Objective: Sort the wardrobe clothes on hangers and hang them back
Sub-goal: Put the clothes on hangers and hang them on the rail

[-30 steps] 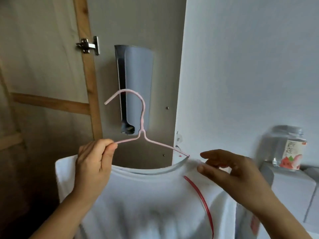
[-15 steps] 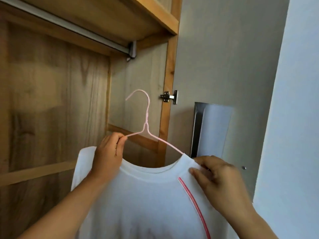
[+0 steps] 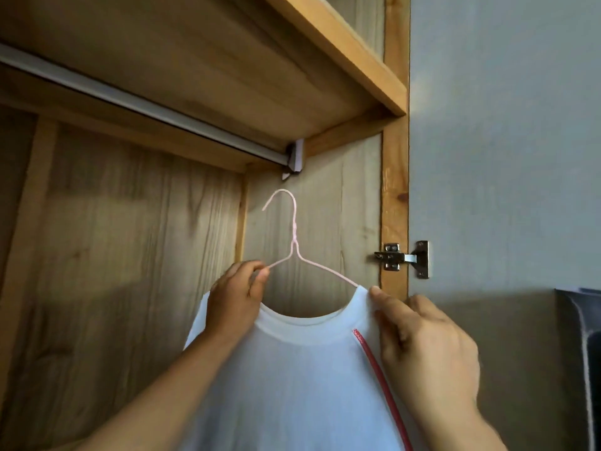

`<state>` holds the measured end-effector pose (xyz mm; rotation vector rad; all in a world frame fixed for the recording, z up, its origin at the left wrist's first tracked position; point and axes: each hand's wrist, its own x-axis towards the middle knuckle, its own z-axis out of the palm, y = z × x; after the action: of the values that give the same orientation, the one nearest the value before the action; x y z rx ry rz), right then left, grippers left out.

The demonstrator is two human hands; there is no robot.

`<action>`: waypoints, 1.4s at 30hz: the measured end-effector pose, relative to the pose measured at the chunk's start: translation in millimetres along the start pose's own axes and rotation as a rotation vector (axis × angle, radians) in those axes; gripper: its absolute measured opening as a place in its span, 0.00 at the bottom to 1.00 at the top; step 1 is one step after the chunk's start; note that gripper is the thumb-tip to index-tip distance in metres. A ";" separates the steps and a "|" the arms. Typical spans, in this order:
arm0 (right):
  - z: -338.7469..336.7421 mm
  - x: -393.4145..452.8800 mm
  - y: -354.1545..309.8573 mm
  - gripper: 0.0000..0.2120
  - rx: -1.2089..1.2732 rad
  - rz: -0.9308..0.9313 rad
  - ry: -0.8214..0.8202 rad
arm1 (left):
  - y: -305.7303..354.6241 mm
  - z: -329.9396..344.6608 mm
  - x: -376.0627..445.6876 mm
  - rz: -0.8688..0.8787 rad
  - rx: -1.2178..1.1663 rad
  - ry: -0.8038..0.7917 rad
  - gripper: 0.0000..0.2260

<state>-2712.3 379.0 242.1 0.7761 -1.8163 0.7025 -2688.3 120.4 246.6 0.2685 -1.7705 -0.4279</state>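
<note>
The left hand (image 3: 236, 299) pinches the left arm of the pink wire hanger (image 3: 294, 247); the right hand (image 3: 422, 343) pinches the right shoulder of the white shirt (image 3: 292, 385) hung on it; the hook sits below the wardrobe rail (image 3: 140, 107), not touching it; a door hinge (image 3: 401, 258) lies to the right.

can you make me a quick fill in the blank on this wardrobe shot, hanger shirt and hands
1. The left hand pinches the pink wire ____.
2. The white t-shirt has a ____ stripe by its collar.
3. The hook sits ____ the metal rail.
4. The right hand holds the shirt's ____ shoulder.

Missing words: hanger; red; below; right
</note>
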 end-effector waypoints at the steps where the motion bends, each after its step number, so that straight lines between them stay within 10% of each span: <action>1: 16.0 12.5 -0.9 0.15 -0.019 0.011 0.012 | -6.8 5.0 14.9 -0.010 0.000 -0.003 0.12; 12: 119.8 164.1 -13.9 0.15 -0.065 0.123 0.125 | -66.4 41.5 123.9 0.113 0.064 0.040 0.32; 42: 188.7 248.1 5.1 0.19 -0.217 -0.101 0.085 | -76.7 108.8 153.1 0.191 0.041 -0.077 0.21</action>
<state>-2896.0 191.9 410.8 0.6783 -1.7295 0.4575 -2834.1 5.1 327.8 0.1112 -1.8619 -0.2675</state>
